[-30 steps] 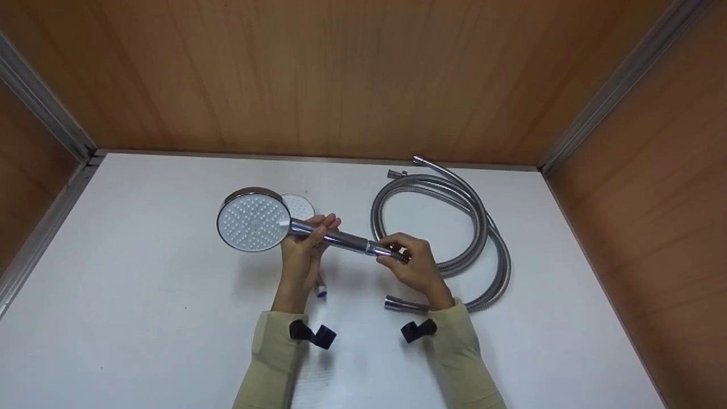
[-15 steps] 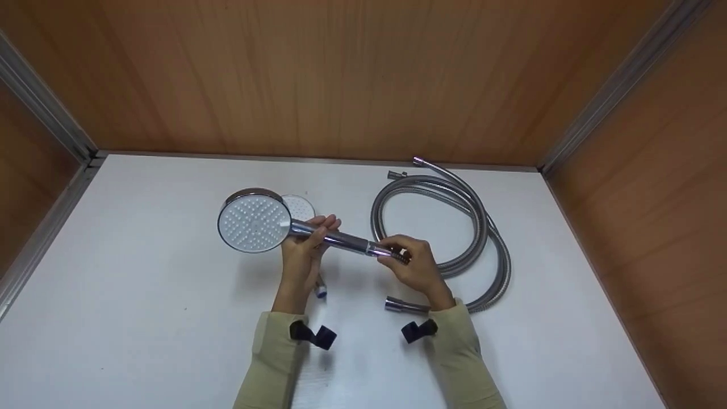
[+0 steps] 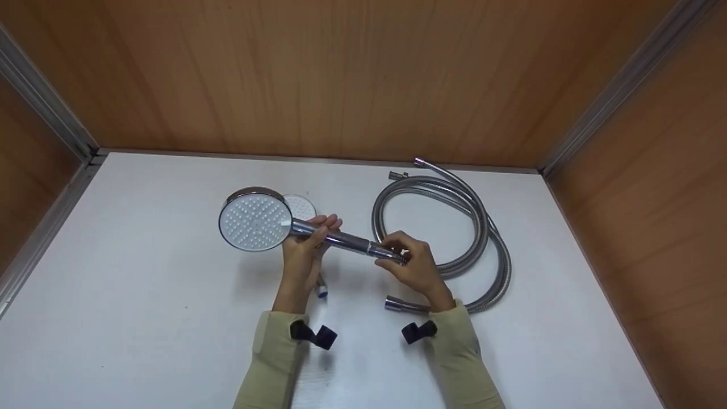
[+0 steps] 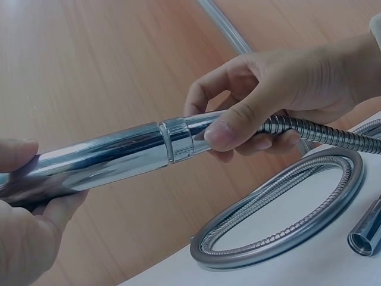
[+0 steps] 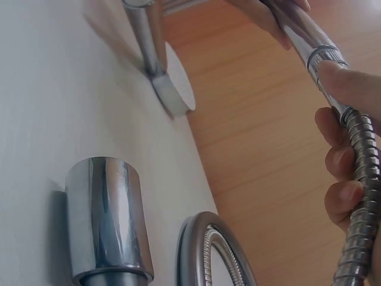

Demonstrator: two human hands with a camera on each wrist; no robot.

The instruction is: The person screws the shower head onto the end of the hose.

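A large round chrome shower head (image 3: 255, 222) with a white nozzle face is held above the table, its face toward the head camera. My left hand (image 3: 300, 258) grips its handle, thumb across the front. At the handle's lower end, my right hand (image 3: 417, 264) pinches the chrome end fitting (image 4: 199, 124) of a ribbed metal shower hose (image 4: 324, 132) between thumb and fingers. The fitting's knurled ring (image 4: 178, 140) meets the handle end in line, with a thin seam showing. Beyond the right hand the hose runs off toward the coils.
A smaller white-faced shower head (image 3: 299, 207) lies behind my left hand, partly hidden. Coiled metal hose (image 3: 483, 227) lies at right on the white table (image 3: 170, 312), with a loose chrome end (image 3: 395, 303) near the right forearm. Wooden walls (image 3: 341, 74) enclose the table.
The right fingers have shifted slightly on the hose's end fitting. The left hand and the shower head stay almost still.
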